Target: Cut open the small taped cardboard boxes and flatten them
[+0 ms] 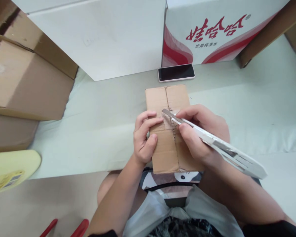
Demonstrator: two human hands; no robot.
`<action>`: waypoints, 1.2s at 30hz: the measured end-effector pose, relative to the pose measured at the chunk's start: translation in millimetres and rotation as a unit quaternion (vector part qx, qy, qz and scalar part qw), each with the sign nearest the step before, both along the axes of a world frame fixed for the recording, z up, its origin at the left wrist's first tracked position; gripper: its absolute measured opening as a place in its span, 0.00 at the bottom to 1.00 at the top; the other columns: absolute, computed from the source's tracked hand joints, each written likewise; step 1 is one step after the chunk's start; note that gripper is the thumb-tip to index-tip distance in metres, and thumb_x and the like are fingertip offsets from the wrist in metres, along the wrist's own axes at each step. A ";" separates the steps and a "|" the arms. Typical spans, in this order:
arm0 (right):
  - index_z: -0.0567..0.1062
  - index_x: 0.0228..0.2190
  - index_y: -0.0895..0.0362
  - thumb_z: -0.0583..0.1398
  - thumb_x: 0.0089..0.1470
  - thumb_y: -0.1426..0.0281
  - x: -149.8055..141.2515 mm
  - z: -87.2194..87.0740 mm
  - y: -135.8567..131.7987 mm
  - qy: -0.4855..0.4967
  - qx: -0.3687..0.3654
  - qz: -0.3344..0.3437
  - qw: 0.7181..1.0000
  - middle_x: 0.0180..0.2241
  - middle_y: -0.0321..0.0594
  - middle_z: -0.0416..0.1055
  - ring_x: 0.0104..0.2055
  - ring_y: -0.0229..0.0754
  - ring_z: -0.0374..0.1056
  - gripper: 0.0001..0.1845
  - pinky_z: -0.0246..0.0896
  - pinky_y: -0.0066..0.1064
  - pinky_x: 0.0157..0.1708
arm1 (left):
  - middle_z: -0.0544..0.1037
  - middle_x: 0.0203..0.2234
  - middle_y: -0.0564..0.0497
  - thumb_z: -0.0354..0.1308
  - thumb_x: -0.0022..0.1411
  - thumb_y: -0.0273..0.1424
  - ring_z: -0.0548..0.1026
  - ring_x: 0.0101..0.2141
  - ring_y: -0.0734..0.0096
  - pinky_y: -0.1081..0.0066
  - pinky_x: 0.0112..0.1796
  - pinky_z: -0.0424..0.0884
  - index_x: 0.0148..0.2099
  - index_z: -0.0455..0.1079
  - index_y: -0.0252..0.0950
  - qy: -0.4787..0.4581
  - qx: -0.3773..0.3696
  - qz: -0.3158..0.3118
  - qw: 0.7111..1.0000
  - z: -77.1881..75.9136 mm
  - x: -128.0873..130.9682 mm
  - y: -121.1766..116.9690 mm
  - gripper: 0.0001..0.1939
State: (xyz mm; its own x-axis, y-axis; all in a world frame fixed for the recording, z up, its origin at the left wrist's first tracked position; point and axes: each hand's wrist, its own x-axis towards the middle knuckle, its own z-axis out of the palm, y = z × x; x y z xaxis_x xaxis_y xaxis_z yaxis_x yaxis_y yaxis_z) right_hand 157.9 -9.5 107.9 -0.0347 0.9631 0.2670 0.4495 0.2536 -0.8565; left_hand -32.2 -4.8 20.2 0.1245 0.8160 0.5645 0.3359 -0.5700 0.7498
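Note:
A small cardboard box (164,148) lies in front of me, its top seam running lengthwise and clear tape across the middle. My left hand (145,138) holds the box at its left side, fingers and thumb bent onto the top. In my right hand (202,131) is a white utility knife (227,148), pinched near the front. Its bare blade (167,112) points left over the taped seam; whether the tip touches the tape I cannot tell. The far end of the knife sticks out to the right above my forearm.
A phone (176,72) lies just beyond the box on the pale green cloth (101,131). Behind it stand a plain white box (101,39) and a red-and-white water carton (212,33). Brown cartons (34,82) are stacked left, near a yellow object (12,168) at the edge.

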 end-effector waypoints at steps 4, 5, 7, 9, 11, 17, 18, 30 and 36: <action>0.76 0.34 0.51 0.62 0.55 0.70 0.4 -0.3 -0.9 0.003 0.003 0.007 1.000 0.23 0.31 0.74 0.23 0.37 0.66 0.03 0.62 0.30 0.26 | 0.75 0.56 0.43 0.51 0.75 0.50 0.76 0.57 0.52 0.50 0.59 0.75 0.58 0.77 0.43 0.001 -0.004 0.002 1.000 0.6 -0.1 -0.1 0.22; 0.76 0.34 0.51 0.62 0.55 0.71 0.4 -0.2 -1.0 0.004 0.004 0.007 1.000 0.23 0.31 0.74 0.23 0.36 0.66 0.03 0.62 0.30 0.26 | 0.75 0.56 0.43 0.51 0.75 0.50 0.76 0.57 0.52 0.50 0.59 0.75 0.58 0.77 0.44 0.000 -0.005 0.002 1.000 0.6 -0.1 0.0 0.23; 0.76 0.34 0.51 0.62 0.55 0.71 0.2 0.3 -0.9 0.005 0.006 0.006 1.000 0.23 0.31 0.74 0.23 0.36 0.66 0.03 0.62 0.30 0.27 | 0.75 0.57 0.44 0.51 0.75 0.50 0.76 0.57 0.51 0.50 0.59 0.75 0.58 0.77 0.44 -0.005 -0.006 -0.001 1.000 0.5 0.1 -0.1 0.22; 0.76 0.34 0.51 0.62 0.55 0.71 -0.1 1.2 -0.5 0.004 0.005 0.004 1.000 0.23 0.30 0.73 0.23 0.37 0.66 0.03 0.62 0.31 0.27 | 0.75 0.57 0.44 0.52 0.75 0.49 0.76 0.57 0.52 0.50 0.59 0.74 0.58 0.77 0.45 -0.018 -0.008 -0.007 1.000 0.4 0.4 -0.2 0.21; 0.76 0.34 0.51 0.62 0.55 0.71 -0.4 1.9 0.1 0.004 0.001 0.005 1.000 0.22 0.31 0.73 0.23 0.37 0.66 0.04 0.62 0.31 0.27 | 0.75 0.57 0.44 0.53 0.74 0.47 0.76 0.57 0.53 0.51 0.59 0.75 0.59 0.77 0.45 -0.031 -0.009 -0.013 0.999 0.2 0.9 -0.2 0.20; 0.77 0.34 0.51 0.62 0.55 0.70 -0.3 0.0 0.5 0.004 0.010 0.006 1.000 0.24 0.31 0.74 0.24 0.37 0.66 0.03 0.63 0.30 0.28 | 0.75 0.57 0.44 0.52 0.75 0.48 0.76 0.57 0.53 0.52 0.58 0.75 0.58 0.77 0.44 -0.017 0.000 -0.005 1.000 -0.5 1.2 0.5 0.21; 0.77 0.34 0.51 0.62 0.56 0.70 -0.2 -0.7 0.2 0.004 0.013 0.006 1.000 0.24 0.31 0.74 0.24 0.36 0.66 0.03 0.62 0.30 0.28 | 0.75 0.57 0.44 0.52 0.75 0.48 0.76 0.57 0.53 0.52 0.58 0.75 0.58 0.77 0.44 -0.015 0.001 -0.004 1.000 -0.4 1.1 0.7 0.21; 0.77 0.35 0.52 0.61 0.56 0.71 1.2 -2.7 -0.3 0.003 0.021 0.007 1.000 0.23 0.29 0.73 0.23 0.34 0.65 0.04 0.61 0.28 0.27 | 0.75 0.56 0.45 0.53 0.75 0.47 0.76 0.57 0.54 0.53 0.59 0.75 0.58 0.77 0.44 -0.023 -0.001 -0.007 1.000 2.0 1.0 0.5 0.20; 0.77 0.34 0.52 0.61 0.55 0.72 0.5 -3.2 -0.6 -0.002 0.029 0.007 1.000 0.23 0.29 0.73 0.23 0.34 0.65 0.04 0.60 0.28 0.26 | 0.75 0.57 0.45 0.53 0.75 0.47 0.76 0.57 0.54 0.53 0.59 0.75 0.58 0.77 0.44 -0.019 -0.004 -0.004 1.000 1.4 0.7 0.0 0.20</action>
State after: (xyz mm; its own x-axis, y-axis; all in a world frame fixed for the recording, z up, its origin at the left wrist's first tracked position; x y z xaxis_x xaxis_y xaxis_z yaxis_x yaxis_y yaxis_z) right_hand 158.4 -10.1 104.7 -0.0487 0.9457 0.3213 0.4490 0.3081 -0.8387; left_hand -31.5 -4.8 21.6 0.1094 0.8196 0.5624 0.3025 -0.5664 0.7666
